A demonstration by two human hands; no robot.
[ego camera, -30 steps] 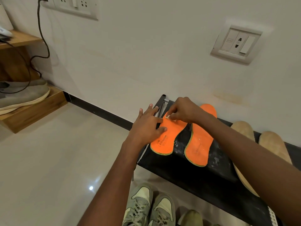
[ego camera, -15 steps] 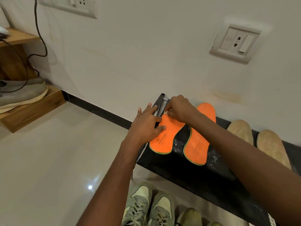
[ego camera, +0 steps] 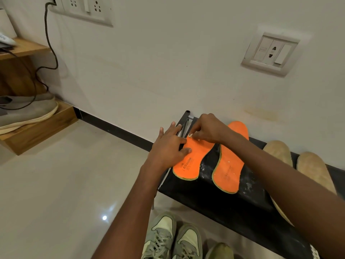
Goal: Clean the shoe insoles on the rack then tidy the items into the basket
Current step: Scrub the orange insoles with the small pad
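Two orange insoles lie on the black rack top [ego camera: 224, 200]. My left hand [ego camera: 169, 146] presses flat on the left orange insole [ego camera: 192, 163], fingers straight, holding it down at the rack's left edge. My right hand [ego camera: 207, 128] pinches a small white scrap [ego camera: 190, 135] against the toe end of that insole. The right orange insole [ego camera: 230, 165] lies beside it, speckled with white crumbs. Two tan insoles [ego camera: 280, 150] [ego camera: 313, 169] lie further right, partly hidden by my right forearm. No basket is in view.
White crumbs dust the rack between the orange insoles. Green-grey sneakers [ego camera: 173, 240] stand on the floor below the rack. A grey shoe [ego camera: 28, 113] rests on a wooden shelf unit at the left. A black cable [ego camera: 47, 53] hangs from the wall sockets.
My right hand has worked the white scrap a little toward the toe end of the left orange insole. My left hand stays pressed on it. The view has shifted slightly.
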